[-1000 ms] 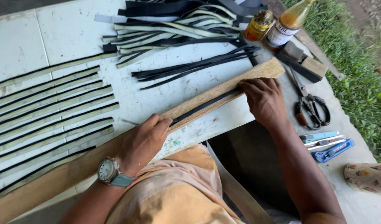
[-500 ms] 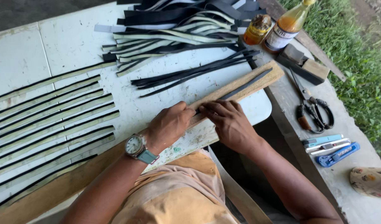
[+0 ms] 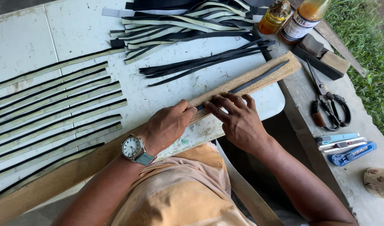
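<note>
Your left hand (image 3: 169,124) and right hand (image 3: 238,119) cover the black strip's (image 3: 259,78) near end; far bottles (image 3: 303,19) and far strip pile (image 3: 188,16) are cropped by the frame.

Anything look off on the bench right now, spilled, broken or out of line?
Nothing spilled or broken. Both hands, left and right, press a dark strip on the wooden board. The glued strips lie in neat rows; only the uncut pile is tangled. Both bottles stand upright.

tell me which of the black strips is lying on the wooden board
The single black strip stretched along the wooden board, its near end under both hands. The other loose black strips lie in a bundle on the white table, beyond the board.
</note>
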